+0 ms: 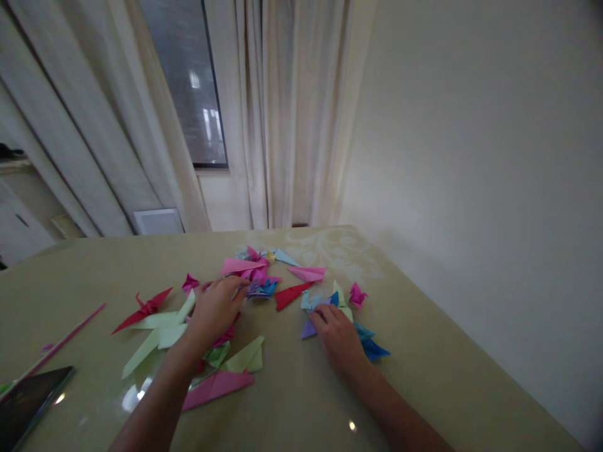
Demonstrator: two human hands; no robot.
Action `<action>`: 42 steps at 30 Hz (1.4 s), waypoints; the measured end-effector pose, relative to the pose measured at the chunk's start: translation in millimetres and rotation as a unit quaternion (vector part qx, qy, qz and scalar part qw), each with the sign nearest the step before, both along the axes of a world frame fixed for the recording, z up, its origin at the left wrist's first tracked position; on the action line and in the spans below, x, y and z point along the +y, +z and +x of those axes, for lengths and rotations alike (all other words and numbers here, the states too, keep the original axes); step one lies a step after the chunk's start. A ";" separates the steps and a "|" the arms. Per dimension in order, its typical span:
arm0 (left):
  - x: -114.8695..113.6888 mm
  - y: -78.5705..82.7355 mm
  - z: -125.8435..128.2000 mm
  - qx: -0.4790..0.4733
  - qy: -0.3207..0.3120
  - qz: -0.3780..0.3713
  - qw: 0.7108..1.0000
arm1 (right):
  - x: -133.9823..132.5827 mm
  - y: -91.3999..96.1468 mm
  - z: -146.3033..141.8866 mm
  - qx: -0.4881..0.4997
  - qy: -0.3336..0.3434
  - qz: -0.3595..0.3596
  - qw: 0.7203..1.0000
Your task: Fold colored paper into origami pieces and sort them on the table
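Observation:
Many folded paper shapes in pink, red, green, blue and purple lie scattered on a glossy beige table [424, 376]. My left hand [215, 307] reaches forward, its fingertips touching a pink folded piece [240, 266] beside a blue and purple cluster [262, 288]. Its fingers are curled; whether they grip anything is hidden. My right hand [336, 336] lies palm down on a small heap of purple [308, 329], light blue and dark blue pieces [374, 348], fingers bent over them. A red triangle [289, 295] lies between the two hands.
A red paper crane [144, 309] and pale green folded strips [157, 333] lie to the left. A long pink strip [61, 344] and a dark tablet [26, 402] sit at the left edge. A pink piece [217, 386] lies near my left forearm. Curtains and a window stand behind the table.

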State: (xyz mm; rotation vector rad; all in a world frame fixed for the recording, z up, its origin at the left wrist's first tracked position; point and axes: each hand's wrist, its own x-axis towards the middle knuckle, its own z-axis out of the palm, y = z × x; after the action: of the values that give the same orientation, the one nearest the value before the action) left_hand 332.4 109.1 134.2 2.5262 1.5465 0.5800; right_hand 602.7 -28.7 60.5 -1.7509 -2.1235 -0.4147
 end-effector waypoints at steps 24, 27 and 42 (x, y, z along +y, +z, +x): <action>-11.8 -65.0 52.6 -0.070 -0.082 0.017 0.994 | -0.9 35.9 74.8 0.512 -0.109 0.170 0.835; -1.0 -78.2 42.1 0.014 -0.071 0.012 0.997 | -3.0 35.4 116.3 0.447 -0.217 0.221 0.839; -33.9 -47.9 65.4 -0.110 -0.143 0.084 0.980 | 6.3 -2.7 158.6 0.403 -0.289 0.054 0.867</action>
State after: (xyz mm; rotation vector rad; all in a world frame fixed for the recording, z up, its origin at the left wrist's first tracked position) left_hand 397.8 75.2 86.3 2.6287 1.0783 0.9424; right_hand 761.3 -22.4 57.8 -1.9876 -0.9706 0.0747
